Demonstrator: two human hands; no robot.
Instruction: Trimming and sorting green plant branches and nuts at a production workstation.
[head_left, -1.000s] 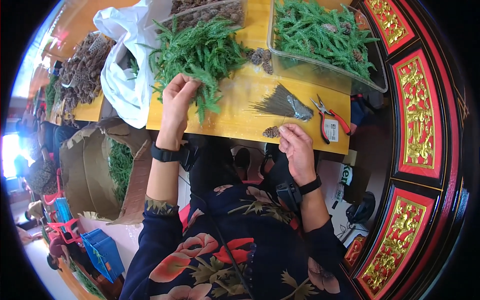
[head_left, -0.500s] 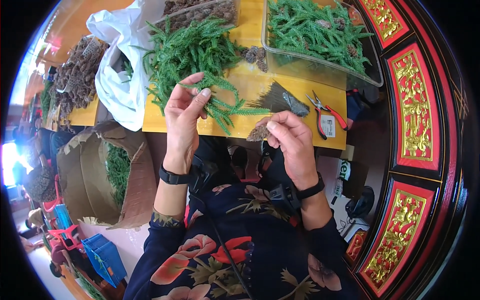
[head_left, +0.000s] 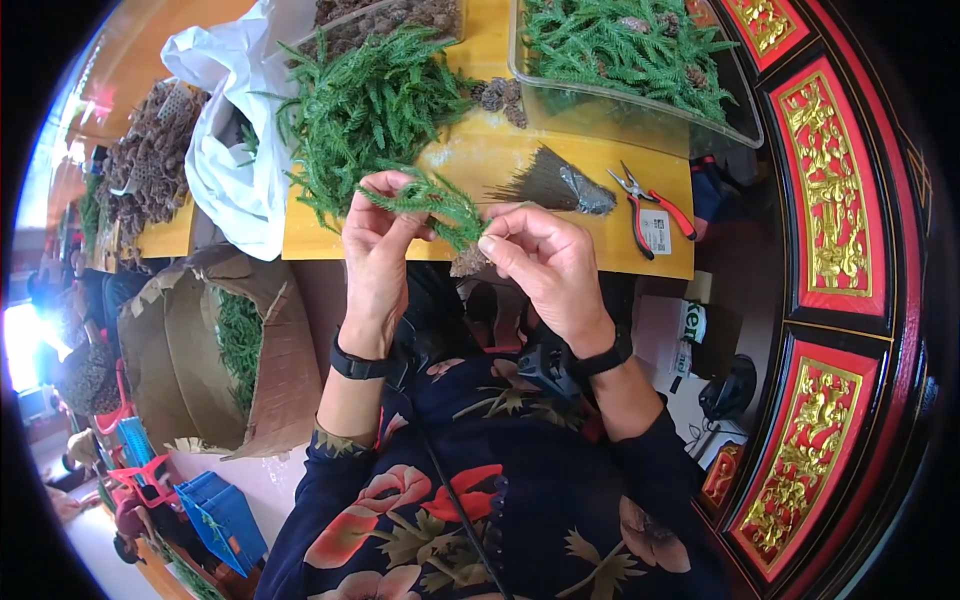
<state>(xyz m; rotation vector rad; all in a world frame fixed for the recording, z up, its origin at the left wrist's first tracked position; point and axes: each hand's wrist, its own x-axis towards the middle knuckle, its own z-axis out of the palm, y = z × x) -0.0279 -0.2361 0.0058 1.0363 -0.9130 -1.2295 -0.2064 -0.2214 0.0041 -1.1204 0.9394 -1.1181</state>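
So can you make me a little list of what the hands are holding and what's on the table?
left hand: pinches one end of a green sprig
right hand: pinches the sprig's other end, pine cone beneath
table: yellow
green pile: behind the hands
pliers: red handles, to the right
wire bundle: beside the pliers
clear tray: holds more greenery

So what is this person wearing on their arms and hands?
Both hands, left hand and right hand, are bare, with no gloves. Each wrist carries a black band: one on the left wrist, another on the right wrist. The sleeves are dark navy with big red flowers and olive leaves, pushed up the forearms.
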